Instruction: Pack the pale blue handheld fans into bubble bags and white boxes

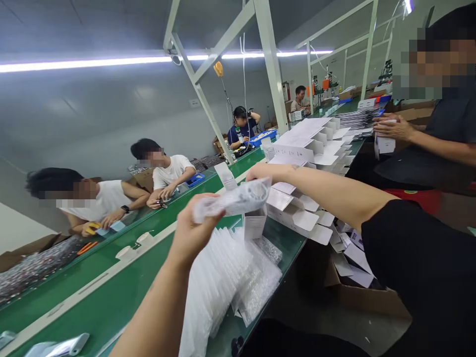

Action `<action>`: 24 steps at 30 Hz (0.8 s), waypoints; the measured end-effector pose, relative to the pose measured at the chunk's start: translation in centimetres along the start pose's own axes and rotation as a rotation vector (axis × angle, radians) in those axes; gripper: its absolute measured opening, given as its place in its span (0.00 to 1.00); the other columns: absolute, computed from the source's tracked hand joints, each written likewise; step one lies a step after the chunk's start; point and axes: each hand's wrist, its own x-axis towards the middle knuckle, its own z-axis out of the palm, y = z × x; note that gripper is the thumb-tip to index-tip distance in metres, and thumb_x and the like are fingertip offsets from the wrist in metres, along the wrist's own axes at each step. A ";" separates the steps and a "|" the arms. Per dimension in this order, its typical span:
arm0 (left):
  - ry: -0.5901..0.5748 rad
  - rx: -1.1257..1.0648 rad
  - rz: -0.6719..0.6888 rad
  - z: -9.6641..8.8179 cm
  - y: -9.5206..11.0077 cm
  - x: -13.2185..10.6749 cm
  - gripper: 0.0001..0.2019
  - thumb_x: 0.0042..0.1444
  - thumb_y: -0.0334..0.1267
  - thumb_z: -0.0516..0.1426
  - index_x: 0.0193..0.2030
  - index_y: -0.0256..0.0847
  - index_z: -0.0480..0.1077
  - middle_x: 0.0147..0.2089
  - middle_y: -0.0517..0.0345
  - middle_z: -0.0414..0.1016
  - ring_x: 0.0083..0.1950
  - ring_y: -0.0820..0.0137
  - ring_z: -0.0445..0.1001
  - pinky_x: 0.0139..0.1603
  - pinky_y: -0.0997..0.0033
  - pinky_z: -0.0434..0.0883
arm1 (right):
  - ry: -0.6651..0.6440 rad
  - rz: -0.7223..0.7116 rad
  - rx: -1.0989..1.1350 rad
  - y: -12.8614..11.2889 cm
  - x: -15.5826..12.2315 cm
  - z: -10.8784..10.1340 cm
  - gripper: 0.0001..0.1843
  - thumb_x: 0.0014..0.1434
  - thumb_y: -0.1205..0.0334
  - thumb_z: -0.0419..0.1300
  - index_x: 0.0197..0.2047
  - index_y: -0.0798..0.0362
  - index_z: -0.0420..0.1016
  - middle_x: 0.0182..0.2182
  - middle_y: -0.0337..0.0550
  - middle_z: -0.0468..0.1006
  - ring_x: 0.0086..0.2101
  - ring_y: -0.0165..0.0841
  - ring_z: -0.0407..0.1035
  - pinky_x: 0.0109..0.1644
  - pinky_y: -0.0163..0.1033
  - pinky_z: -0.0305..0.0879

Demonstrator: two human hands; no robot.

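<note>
Left hand (199, 229) and right hand (266, 172) clench a bubble pouch (232, 202) (box labels (255, 224) unreadable).

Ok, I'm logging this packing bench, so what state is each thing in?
Left hand: closed around the bubble pouch
Bubble pouch: lifted, white item inside
Right hand: at the pouch's far end, grip unclear
Small white carton: upright on the bench
Row of white cartons: flaps open
Pouch stack: piled on the bench

Clear bubble pouch (232, 201) over a green worktop (111, 307)
You hold milky-white plastic dimpled in a fine bubble pattern; a white stripe (85, 288) runs along the green, white cartons (305, 219) stand beyond, and your black sleeve (420, 277) fills the right.
</note>
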 end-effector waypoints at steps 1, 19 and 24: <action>-0.096 0.193 0.081 0.3 -0.1 0.5 0.12 0.48 0.36 0.59 0.41 0.40 0.71 0.42 0.52 0.75 0.44 0.62 0.74 0.48 0.62 0.72 | -0.061 -0.025 -0.022 0.4 1.4 -0.3 0.10 0.50 0.70 0.60 0.20 0.56 0.64 0.22 0.38 0.70 0.29 0.30 0.68 0.32 0.32 0.56; -0.928 1.116 -0.202 3.6 -1.7 12.1 0.22 0.50 0.34 0.56 0.54 0.40 0.64 0.54 0.47 0.72 0.50 0.63 0.73 0.44 0.71 0.69 | -0.115 -0.032 0.601 4.2 4.9 6.7 0.45 0.50 0.64 0.66 0.66 0.50 0.48 0.62 0.52 0.62 0.53 0.37 0.68 0.49 0.37 0.71; -0.962 1.221 -0.245 4.5 -1.6 13.5 0.26 0.40 0.34 0.64 0.50 0.36 0.68 0.48 0.44 0.75 0.48 0.56 0.74 0.41 0.69 0.69 | -0.121 0.054 0.567 4.0 6.6 9.5 0.46 0.32 0.67 0.75 0.56 0.55 0.62 0.55 0.55 0.68 0.51 0.48 0.69 0.49 0.46 0.72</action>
